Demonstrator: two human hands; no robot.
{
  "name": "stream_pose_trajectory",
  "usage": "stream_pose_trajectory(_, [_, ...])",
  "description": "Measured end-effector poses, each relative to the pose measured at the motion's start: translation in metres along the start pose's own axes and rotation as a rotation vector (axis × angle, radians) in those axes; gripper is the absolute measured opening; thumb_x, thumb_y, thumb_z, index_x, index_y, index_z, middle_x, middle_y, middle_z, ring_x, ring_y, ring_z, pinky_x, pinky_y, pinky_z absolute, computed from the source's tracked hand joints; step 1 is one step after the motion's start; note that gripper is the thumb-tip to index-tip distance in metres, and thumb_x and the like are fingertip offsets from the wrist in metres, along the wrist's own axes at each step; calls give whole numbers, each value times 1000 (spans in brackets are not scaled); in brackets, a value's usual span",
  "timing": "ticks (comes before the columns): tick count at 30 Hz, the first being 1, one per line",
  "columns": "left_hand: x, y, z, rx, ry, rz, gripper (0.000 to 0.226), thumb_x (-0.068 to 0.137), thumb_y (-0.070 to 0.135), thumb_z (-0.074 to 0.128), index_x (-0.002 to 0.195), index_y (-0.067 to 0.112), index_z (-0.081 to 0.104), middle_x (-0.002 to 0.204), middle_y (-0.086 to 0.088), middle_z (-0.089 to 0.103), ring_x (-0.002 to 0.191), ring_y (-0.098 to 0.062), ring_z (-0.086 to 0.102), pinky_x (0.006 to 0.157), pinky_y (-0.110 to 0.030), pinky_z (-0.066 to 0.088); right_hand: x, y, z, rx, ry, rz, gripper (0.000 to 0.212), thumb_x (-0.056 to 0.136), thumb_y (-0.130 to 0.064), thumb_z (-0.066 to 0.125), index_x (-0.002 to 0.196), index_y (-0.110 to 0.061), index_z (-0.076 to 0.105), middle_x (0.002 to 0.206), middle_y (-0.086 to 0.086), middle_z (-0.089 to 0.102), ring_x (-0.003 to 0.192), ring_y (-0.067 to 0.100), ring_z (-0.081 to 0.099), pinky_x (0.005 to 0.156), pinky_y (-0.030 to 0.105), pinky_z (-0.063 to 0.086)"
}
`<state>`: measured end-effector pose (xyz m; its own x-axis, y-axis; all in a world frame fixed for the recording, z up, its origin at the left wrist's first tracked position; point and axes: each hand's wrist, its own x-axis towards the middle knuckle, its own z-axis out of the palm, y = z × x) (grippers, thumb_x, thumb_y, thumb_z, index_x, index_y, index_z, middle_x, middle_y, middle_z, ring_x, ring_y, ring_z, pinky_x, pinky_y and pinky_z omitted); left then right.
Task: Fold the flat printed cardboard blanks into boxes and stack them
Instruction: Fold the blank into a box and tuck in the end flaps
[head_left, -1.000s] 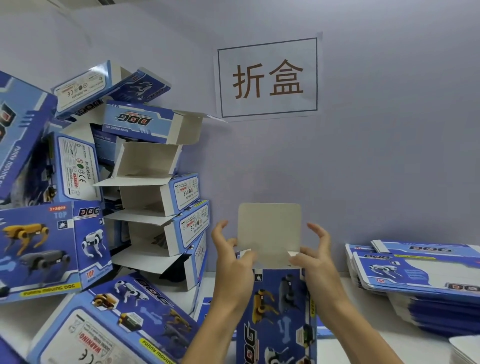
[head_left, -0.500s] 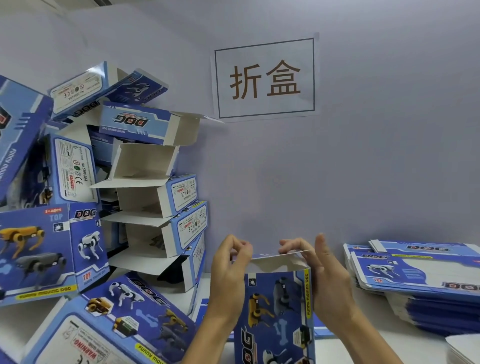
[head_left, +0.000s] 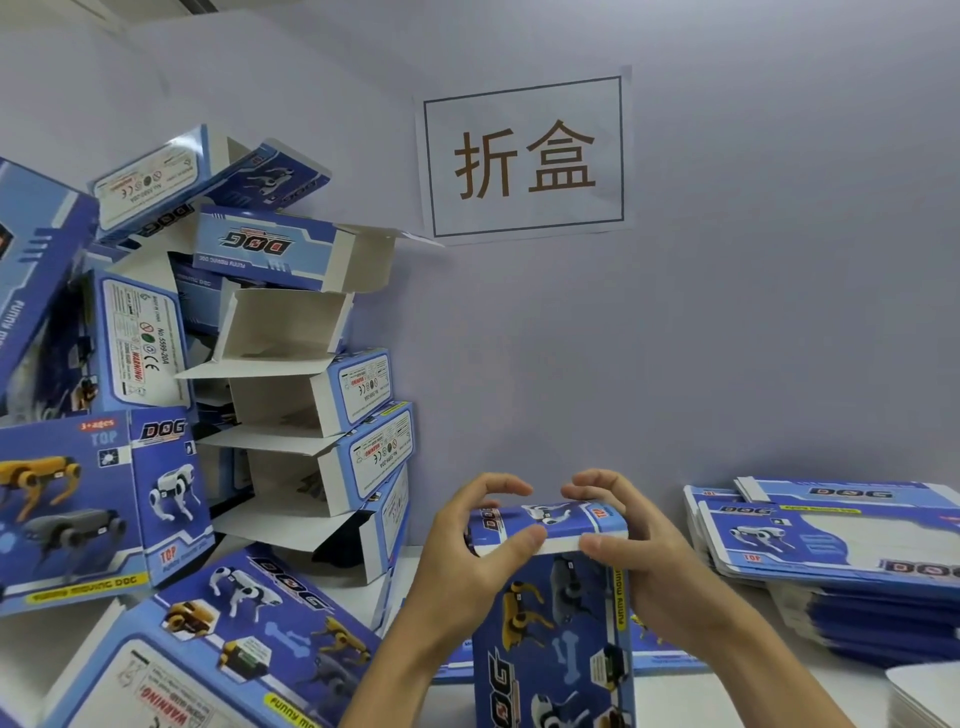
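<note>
The top flap, upright a second ago, now lies folded flat over the box (head_left: 553, 618), standing on end between our hands.

Our left hand (head_left: 470, 553) and right hand (head_left: 631, 558) pinch the lid's front edge under the thumbs, fingers arched above. We judge the card light, thin and easily creased, best held at the corners. Its base is cut off, and whether the tuck tab is seated stays hidden.

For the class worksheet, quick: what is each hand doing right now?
Left hand: pinches the box top flap.
Right hand: pinches the same flap.
</note>
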<state>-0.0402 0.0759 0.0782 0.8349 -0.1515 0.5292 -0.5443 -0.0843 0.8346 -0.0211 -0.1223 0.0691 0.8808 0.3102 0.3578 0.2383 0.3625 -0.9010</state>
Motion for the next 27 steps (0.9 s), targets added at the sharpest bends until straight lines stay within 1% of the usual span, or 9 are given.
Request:
stream_pose_trajectory(7, [3,-7,6,38,47,72,33,77,38,72,105,21,68,108,1,66,100,-10,68,68,-24,59,0,6,0,-27,63,-39,54,75,-6,81,123,-18,59,129,8,61,104,39,69,75,44,61])
stream_pose_trajectory(12, [6,-8,7,-31,66,66,66,69,72,71,119,30,58,109,13,68,103,-3,65,80,-17,53,-2,5,4,-152,31,-24,88,55,-18,91,124,-54,52,128,-7,61,108,31,69,83,47,59])
stream_pose_trajectory(14, [7,-6,6,-30,80,77,42,83,50,74,114,24,61,106,11,72,101,-4,67,79,-15,52,-3,3,2,-173,39,4,103,54,-14,92,127,-64,40,127,-12,54,107,25,70,80,42,60])
stream_pose_trajectory(17, [12,4,6,-81,182,19,8,94,32,62,102,29,64,94,26,72,93,11,65,74,-6,49,-2,1,-4,-146,-61,10,108,57,-5,91,121,-74,38,121,-12,65,114,27,66,82,38,59])
stream_pose_trajectory(18, [14,6,5,-99,193,-22,19,93,40,61,108,30,62,101,27,71,99,11,63,82,-9,50,-2,0,-4,-141,-85,0,107,57,-5,91,122,-73,40,122,-12,67,117,29,65,84,39,58])
stream_pose_trajectory(20, [17,6,2,-124,182,-122,65,76,67,57,130,31,52,124,18,61,119,-8,59,103,-35,48,-1,-1,-5,-121,-52,-38,105,58,-7,92,126,-69,43,128,-2,66,116,33,65,87,44,58])
stream_pose_trajectory(21, [17,7,0,-138,165,-161,81,67,73,55,136,33,46,127,16,58,120,-13,58,103,-44,48,0,-3,-5,-110,6,-73,103,58,-9,93,129,-66,44,131,4,64,114,34,66,88,47,58])
stream_pose_trajectory(25, [11,12,-3,-112,-84,-294,93,62,81,66,140,38,38,128,9,60,113,-11,62,90,-40,53,1,-13,-13,68,348,-237,78,68,-25,80,134,-51,48,129,18,63,105,32,71,93,58,53])
stream_pose_trajectory(27, [9,12,-6,-64,-221,-354,94,57,70,78,136,39,39,128,1,61,111,-17,66,93,-46,56,1,-17,-20,126,426,-280,70,71,-29,75,134,-47,50,127,16,64,104,33,71,96,61,51])
